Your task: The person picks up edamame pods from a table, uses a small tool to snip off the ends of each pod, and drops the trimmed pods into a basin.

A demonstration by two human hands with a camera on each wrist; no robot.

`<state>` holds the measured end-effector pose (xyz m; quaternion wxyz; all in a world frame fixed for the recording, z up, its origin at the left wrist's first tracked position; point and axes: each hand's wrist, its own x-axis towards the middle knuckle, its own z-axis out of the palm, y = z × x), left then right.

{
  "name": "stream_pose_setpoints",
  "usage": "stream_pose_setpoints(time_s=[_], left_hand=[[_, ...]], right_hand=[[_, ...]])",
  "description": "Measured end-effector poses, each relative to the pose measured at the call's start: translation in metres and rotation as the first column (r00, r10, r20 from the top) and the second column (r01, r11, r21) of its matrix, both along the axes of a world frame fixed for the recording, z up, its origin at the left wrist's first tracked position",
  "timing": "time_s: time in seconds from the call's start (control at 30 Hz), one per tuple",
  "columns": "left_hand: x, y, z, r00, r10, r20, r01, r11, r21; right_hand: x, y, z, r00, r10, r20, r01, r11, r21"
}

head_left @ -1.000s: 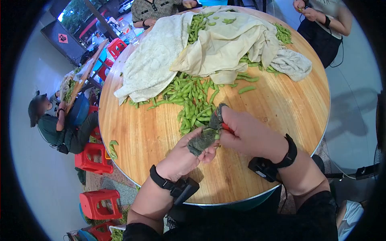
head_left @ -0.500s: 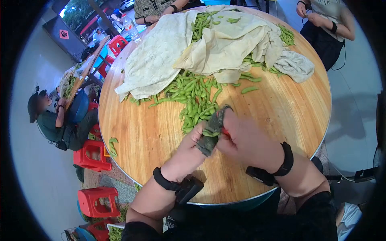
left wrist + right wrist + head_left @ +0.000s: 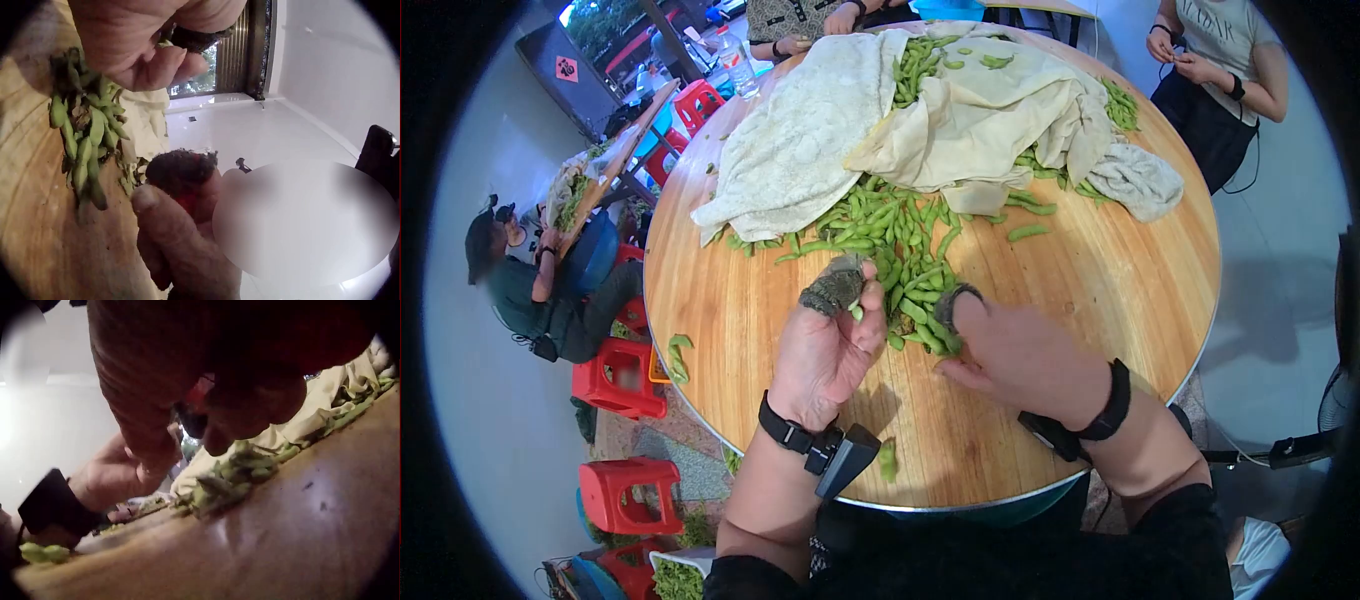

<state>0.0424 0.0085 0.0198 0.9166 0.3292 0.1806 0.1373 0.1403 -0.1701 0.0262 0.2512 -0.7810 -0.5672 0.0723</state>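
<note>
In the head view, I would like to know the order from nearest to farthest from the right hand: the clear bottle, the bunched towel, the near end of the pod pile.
From the right hand:
1. Near end of the pod pile, just beyond its fingers.
2. Bunched towel, right side.
3. Clear bottle, far left edge.

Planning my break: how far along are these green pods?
Done: unclear; one lone green pod near the wooden table edge may be finished. The left hand pinches a small green piece; the right hand is at the green pod heap. Much looks left: that heap, plus pods beside the cream cloth.
</note>
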Motion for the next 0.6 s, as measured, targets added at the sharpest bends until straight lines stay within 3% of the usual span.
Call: stream_pose_setpoints(time_s=[0.1, 0.23, 0.27, 0.3, 0.33, 0.37, 0.43, 0.47, 0.5, 0.57, 0.6], left_hand=[[0.001, -0.002, -0.002, 0.998, -0.042, -0.045, 0.040, 0.999, -0.035], [0.000, -0.007, -0.011, 0.991, -0.133, 0.015, 0.132, 0.989, 0.070], [-0.001, -0.008, -0.014, 0.988, -0.152, 0.026, 0.141, 0.959, 0.244], [-0.001, -0.009, -0.018, 0.985, -0.172, 0.033, 0.143, 0.900, 0.412], [0.005, -0.018, -0.026, 0.993, -0.058, 0.104, -0.031, 0.718, 0.696], [0.003, -0.020, -0.025, 0.993, -0.058, 0.104, -0.031, 0.716, 0.697], [-0.002, -0.025, -0.018, 0.988, -0.152, -0.030, 0.094, 0.429, 0.898], [0.001, -0.024, -0.024, 0.980, -0.197, 0.032, 0.026, 0.287, 0.958], [0.001, -0.024, -0.024, 0.979, -0.200, 0.030, 0.029, 0.286, 0.958], [-0.002, -0.023, -0.021, 0.935, -0.322, -0.151, 0.222, 0.196, 0.955], [-0.003, -0.022, -0.019, 0.933, -0.326, -0.151, 0.222, 0.193, 0.956]], right_hand=[[0.005, 0.004, -0.019, 0.987, -0.022, 0.160, 0.016, 0.999, 0.040], [0.024, 0.002, -0.015, 0.987, -0.144, -0.068, 0.152, 0.980, 0.130], [0.026, 0.000, -0.012, 0.977, -0.154, -0.144, 0.181, 0.963, 0.201], [0.028, -0.002, -0.008, 0.977, -0.156, -0.142, 0.183, 0.962, 0.202], [0.028, -0.005, -0.003, 0.983, -0.117, -0.140, 0.144, 0.968, 0.206], [0.028, -0.007, 0.001, 0.987, -0.076, -0.139, 0.104, 0.972, 0.209], [0.027, -0.012, 0.012, 0.992, -0.052, -0.114, 0.068, 0.988, 0.141], [0.026, -0.015, 0.016, 0.996, -0.028, -0.090, 0.035, 0.997, 0.068], [0.026, -0.017, 0.019, 0.995, -0.031, -0.092, 0.038, 0.997, 0.069], [0.025, -0.020, 0.023, 0.974, -0.034, -0.222, 0.063, 0.990, 0.124], [0.026, -0.020, 0.023, 0.974, -0.039, -0.221, 0.068, 0.990, 0.125]])
